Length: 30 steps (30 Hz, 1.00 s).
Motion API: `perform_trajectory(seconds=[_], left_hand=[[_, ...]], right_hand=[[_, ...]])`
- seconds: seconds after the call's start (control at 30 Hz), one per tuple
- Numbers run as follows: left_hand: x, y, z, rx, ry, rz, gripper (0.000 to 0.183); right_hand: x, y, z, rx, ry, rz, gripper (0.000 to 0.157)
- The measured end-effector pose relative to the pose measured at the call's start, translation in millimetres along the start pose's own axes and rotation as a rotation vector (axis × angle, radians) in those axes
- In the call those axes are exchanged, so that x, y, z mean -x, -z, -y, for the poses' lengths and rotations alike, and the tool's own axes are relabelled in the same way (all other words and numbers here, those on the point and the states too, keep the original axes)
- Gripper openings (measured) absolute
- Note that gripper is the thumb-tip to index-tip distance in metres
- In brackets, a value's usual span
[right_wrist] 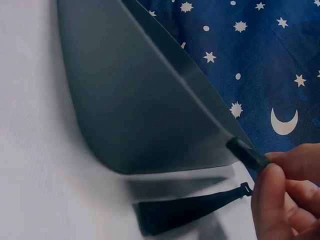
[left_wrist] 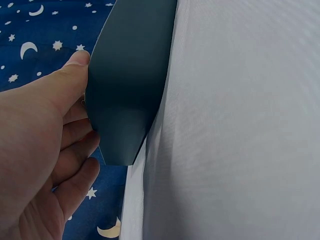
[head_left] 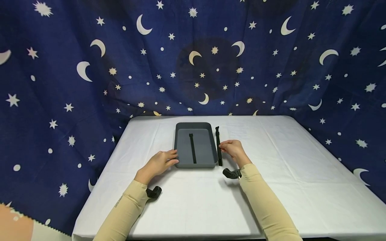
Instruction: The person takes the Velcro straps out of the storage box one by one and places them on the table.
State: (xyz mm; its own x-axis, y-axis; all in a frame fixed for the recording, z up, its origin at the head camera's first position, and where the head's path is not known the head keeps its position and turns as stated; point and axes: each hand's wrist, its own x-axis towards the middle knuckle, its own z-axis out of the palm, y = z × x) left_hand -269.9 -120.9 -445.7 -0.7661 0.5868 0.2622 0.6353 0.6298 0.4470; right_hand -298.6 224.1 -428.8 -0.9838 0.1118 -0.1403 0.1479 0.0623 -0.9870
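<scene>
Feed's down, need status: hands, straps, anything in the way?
Left hand touching gray tray. Right hand pinching black strap. Second strap beside tray, third inside. Possible obstacle: tray's right wall.

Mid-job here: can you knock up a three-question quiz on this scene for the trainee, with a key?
1. How does the black strap lie in the grey tray? A) left to right; B) near to far; C) coiled
2. True or false: the left hand touches the tray's right side.
3. Short answer: which hand pinches a black strip?

Key: 1. B. 2. False; it touches the left side. 3. The right hand.
</scene>
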Motion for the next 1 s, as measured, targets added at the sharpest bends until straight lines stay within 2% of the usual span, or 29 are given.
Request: perform_trajectory(seconds=[0.1, 0.3, 0.47, 0.7, 1.0], left_hand=[[-0.6, 0.0, -0.3, 0.005, 0.0, -0.001, 0.043], [-1.2, -0.8, 0.1, -0.003, -0.005, -0.002, 0.042], [-1.7, -1.7, 0.6, -0.004, -0.007, -0.001, 0.042], [-0.3, -2.0, 0.5, 0.012, -0.001, 0.008, 0.043], [-0.6, -1.1, 1.1, 0.015, 0.027, 0.018, 0.044]], right_hand=[[3, 2.4, 0, 0.002, 0.019, 0.012, 0.012], [2, 3.1, -2, 0.042, -0.009, -0.024, 0.025], [1, 6.5, -5, 0.052, -0.024, -0.031, 0.03], [0, 13.2, -13, 0.093, -0.053, -0.052, 0.033], [-1, 16.6, -14, 0.106, -0.029, -0.051, 0.031]])
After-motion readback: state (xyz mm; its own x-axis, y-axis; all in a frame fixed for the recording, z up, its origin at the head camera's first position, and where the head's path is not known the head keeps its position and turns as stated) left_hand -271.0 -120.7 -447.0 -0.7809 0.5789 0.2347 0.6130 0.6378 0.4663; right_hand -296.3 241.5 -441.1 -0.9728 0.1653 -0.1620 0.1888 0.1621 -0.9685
